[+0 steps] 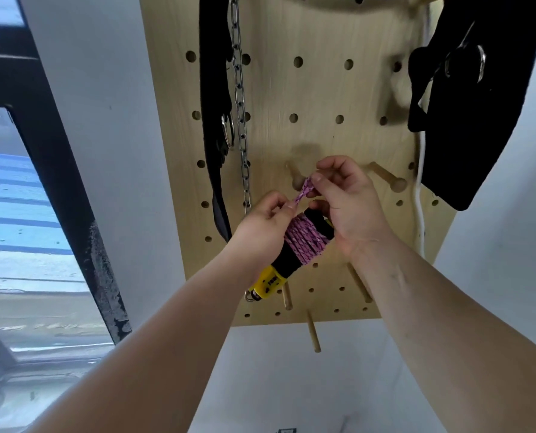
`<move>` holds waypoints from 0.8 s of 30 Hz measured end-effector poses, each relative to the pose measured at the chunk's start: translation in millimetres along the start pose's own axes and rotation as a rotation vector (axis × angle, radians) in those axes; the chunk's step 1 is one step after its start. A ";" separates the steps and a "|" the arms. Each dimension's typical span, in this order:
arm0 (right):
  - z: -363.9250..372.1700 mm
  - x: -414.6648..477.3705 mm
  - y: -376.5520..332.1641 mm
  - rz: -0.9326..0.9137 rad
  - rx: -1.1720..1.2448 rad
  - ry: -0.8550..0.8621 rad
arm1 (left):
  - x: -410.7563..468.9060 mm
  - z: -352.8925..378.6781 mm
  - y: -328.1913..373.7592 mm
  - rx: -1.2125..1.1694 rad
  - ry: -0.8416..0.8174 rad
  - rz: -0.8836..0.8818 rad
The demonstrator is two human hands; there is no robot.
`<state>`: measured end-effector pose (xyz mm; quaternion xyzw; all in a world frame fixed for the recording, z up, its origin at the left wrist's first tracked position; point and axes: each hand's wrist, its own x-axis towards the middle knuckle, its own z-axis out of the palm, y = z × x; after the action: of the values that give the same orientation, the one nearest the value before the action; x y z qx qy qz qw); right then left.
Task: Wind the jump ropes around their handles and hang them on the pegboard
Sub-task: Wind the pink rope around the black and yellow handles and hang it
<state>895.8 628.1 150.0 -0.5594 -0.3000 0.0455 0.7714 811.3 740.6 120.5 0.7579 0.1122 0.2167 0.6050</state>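
A pink jump rope (pixel 305 240) is wound in tight coils around its black handles, whose yellow end (pixel 268 284) points down and left. A short loop of the rope (pixel 304 192) stands up above the bundle. My left hand (pixel 265 226) pinches the lower end of that loop and steadies the bundle from the left. My right hand (pixel 344 198) pinches the loop's upper end while its lower fingers curl round the handles' top. All this is held in front of the wooden pegboard (pixel 316 98), just below a wooden peg (pixel 294 176).
Another peg (pixel 388 178) sticks out to the right, and more pegs (pixel 313 332) stand low on the board. A black strap (pixel 215 120) and a steel chain (pixel 240 98) hang at the left, black padded gear (pixel 479 98) at the right. A window (pixel 26 214) is on the left.
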 end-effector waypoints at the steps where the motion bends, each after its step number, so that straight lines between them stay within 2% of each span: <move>1: -0.2 2.4 0.5 -0.010 -0.010 -0.001 | 2.3 -0.7 2.5 0.005 0.016 -0.002; 8: 3.1 15.9 3.3 -0.080 -0.046 0.037 | 11.8 1.0 9.6 0.040 0.098 0.073; 14: -0.6 20.8 6.8 -0.101 -0.083 -0.010 | 13.2 6.5 13.8 -0.073 0.107 0.026; 24: -4.2 24.1 9.7 -0.142 -0.082 -0.067 | 20.1 8.7 6.3 -0.180 0.006 -0.015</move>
<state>920.2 638.0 150.5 -0.5661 -0.3661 -0.0029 0.7386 832.5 740.2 129.0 0.6989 0.0998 0.2235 0.6720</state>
